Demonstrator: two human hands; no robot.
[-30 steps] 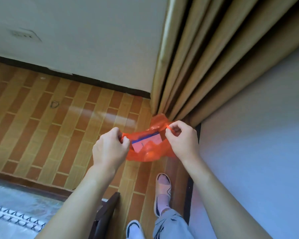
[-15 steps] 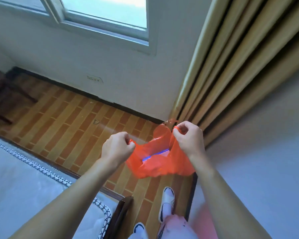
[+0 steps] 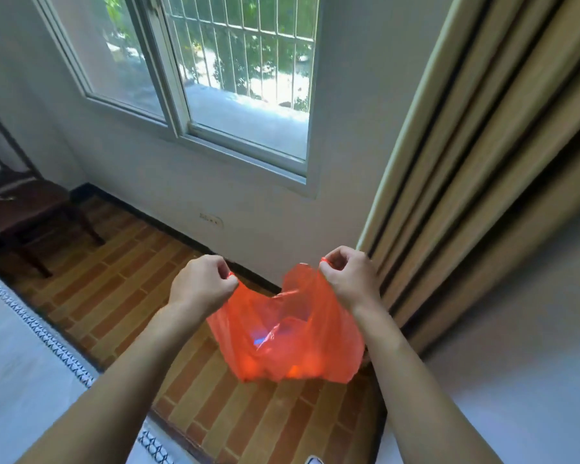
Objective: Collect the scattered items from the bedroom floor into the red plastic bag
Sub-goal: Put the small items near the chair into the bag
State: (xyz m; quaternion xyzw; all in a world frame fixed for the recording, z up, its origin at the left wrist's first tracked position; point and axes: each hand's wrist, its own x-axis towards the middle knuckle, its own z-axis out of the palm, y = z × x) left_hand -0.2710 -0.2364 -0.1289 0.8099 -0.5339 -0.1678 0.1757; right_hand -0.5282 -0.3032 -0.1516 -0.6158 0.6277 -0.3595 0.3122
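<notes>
**Bag held open between my two hands**

The brick-patterned floor [image 3: 114, 296] runs below me to the wall with the window [image 3: 215, 78], and the tan curtain [image 3: 482, 162] hangs down on my right. To my left lies the pale bed edge [image 3: 21, 363], with a dark wooden chair [image 3: 24, 209] in the far corner.

In front of me, above the floor, the red plastic bag [image 3: 292, 346] hangs in the air — stretched between both hands, its mouth pulled open toward me. Something blue shows dimly through the thin plastic inside; I cannot tell what it is.

My left hand [image 3: 201, 286] is curled into a loose fist, fingers pinching the bag's left handle. My right hand [image 3: 349, 283] is closed the same way on the right handle, just beside the curtain's edge.
</notes>
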